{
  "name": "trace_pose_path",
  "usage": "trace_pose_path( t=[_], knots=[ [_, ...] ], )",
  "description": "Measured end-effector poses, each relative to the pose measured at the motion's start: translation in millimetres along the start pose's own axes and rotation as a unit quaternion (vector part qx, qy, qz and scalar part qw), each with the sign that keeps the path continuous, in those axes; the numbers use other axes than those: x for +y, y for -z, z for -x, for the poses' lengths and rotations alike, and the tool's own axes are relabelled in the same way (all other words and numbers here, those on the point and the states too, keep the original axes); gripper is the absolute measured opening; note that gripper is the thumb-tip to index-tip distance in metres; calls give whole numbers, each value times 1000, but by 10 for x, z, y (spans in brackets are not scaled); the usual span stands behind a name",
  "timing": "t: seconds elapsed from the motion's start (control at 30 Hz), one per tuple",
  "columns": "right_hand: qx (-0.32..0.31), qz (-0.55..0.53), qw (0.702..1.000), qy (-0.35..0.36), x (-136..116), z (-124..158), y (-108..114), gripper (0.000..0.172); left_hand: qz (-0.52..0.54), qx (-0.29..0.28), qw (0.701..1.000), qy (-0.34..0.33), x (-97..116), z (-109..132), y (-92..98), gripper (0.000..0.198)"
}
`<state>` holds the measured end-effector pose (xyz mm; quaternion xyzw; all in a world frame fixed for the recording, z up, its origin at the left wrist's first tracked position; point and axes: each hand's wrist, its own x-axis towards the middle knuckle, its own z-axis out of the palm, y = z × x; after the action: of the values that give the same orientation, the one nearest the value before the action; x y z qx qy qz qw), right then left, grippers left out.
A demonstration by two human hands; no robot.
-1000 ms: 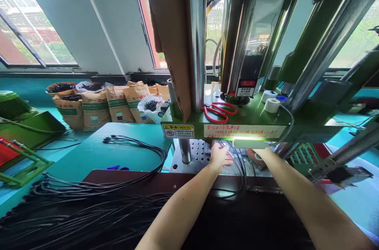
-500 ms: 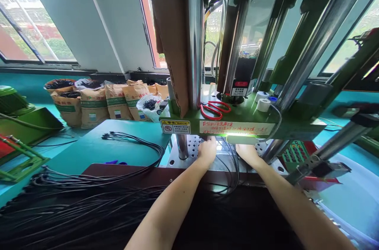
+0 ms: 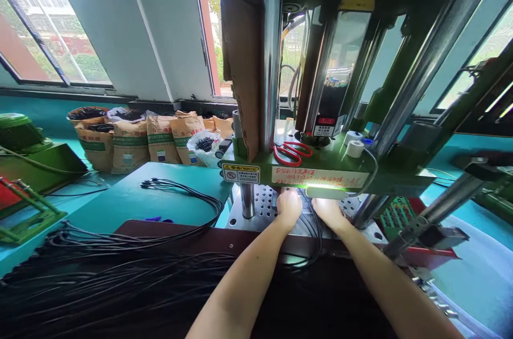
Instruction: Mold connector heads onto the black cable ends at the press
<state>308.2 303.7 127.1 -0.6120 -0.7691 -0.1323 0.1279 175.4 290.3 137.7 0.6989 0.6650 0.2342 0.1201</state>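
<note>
Both my hands reach under the green plate of a press, over its perforated metal bed (image 3: pixel 262 205). My left hand (image 3: pixel 289 204) is curled with its knuckles up, and its fingertips are hidden. To the right, my right hand (image 3: pixel 328 212) bends its fingers inward beneath the small lamp (image 3: pixel 326 192); what they grip is hidden. Thin black cables (image 3: pixel 318 229) run between the hands, out from the bed and down over the front edge, close to my right hand's fingers.
Red-handled scissors (image 3: pixel 292 153) and white spools (image 3: pixel 355 147) lie on the press plate. Steel columns (image 3: pixel 247 200) flank the hands. Many black cables (image 3: pixel 132 269) cover the left front. A cable bundle (image 3: pixel 180 189) rests on the teal table (image 3: pixel 160 210). Sacks (image 3: pixel 130 146) stand behind.
My hands have moved closer together over the bed; the left has shifted right and the right slightly left. The camera view has shifted slightly.
</note>
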Motion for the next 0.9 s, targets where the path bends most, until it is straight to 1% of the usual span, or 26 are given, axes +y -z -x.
trace_pose_path(
  t=[0.2,0.33,0.4,0.53,0.67,0.77,0.9],
  knots=[
    [15,-35,999,9,26,-53,-78,33,-30,5,999,-31,-64,-62,-91,28],
    [26,-58,998,30,60,-76,-59,32,-49,19,998,-42,-70,-49,-79,28],
    [35,-67,996,41,63,-80,-44,31,-58,32,997,-43,-33,-23,-55,28],
    [50,-82,993,61,38,-84,-39,32,-65,63,995,-47,112,41,-48,31],
    [52,-87,992,72,19,-93,-68,30,-63,45,995,-60,206,45,-91,29],
    [54,-88,992,74,15,-97,-88,30,-61,31,996,-58,195,7,-104,27],
    [62,-87,991,76,1,-108,-105,29,-58,28,997,-52,155,-39,-113,28]
  ],
)
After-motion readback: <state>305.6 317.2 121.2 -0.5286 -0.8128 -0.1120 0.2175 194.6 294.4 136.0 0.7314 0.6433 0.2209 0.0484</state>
